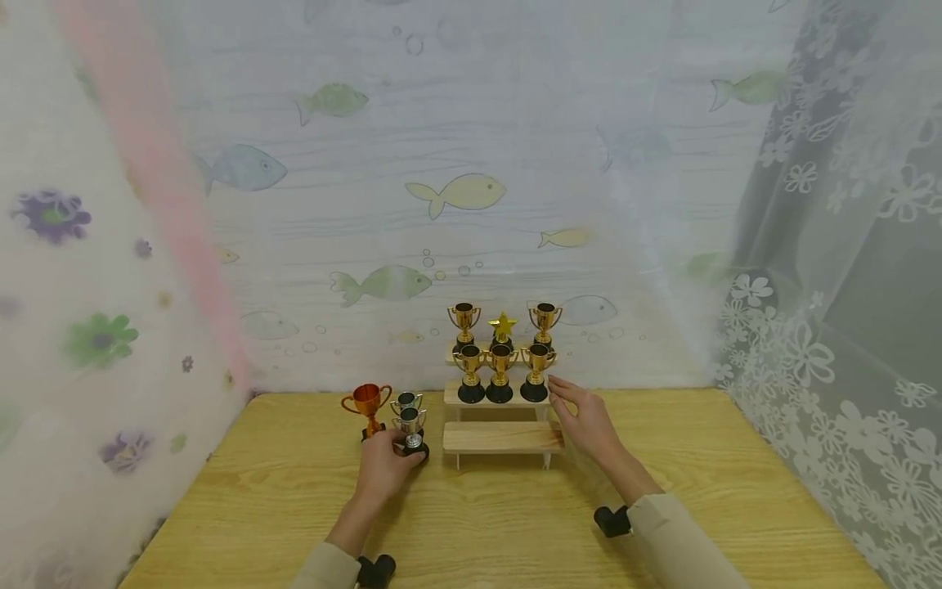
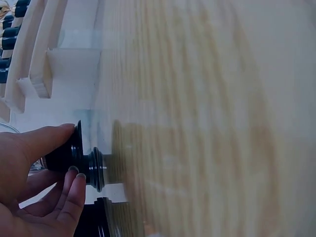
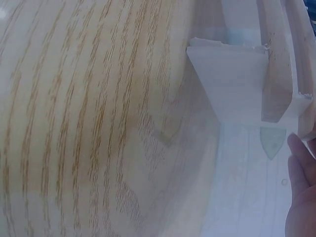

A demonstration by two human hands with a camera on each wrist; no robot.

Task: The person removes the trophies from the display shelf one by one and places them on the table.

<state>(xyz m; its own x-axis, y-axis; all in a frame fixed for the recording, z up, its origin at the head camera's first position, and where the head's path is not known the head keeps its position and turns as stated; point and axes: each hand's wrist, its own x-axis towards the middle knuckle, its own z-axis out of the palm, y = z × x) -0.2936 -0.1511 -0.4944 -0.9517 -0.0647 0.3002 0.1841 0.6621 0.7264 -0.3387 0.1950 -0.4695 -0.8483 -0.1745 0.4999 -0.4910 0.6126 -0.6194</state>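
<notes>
My left hand (image 1: 383,466) pinches the black base (image 2: 69,154) of a small silver trophy cup (image 1: 411,422), thumb on one side and fingertips on the other. Right behind it stands a second silver trophy (image 1: 405,400), partly hidden. To their left is a larger bronze-orange trophy (image 1: 365,400), its base partly covered by the hand. My right hand (image 1: 590,421) has its fingers extended at the right end of the middle step of a wooden tiered stand (image 1: 493,439), beside a gold trophy (image 1: 539,358). Nothing shows within that hand's fingers.
Three gold trophies line the middle step. On the top step, a gold star trophy (image 1: 503,325) stands between two gold cups. The stand's bottom step holds nothing. A fish-patterned curtain (image 1: 471,123) hangs behind the wood-grain table (image 1: 486,532).
</notes>
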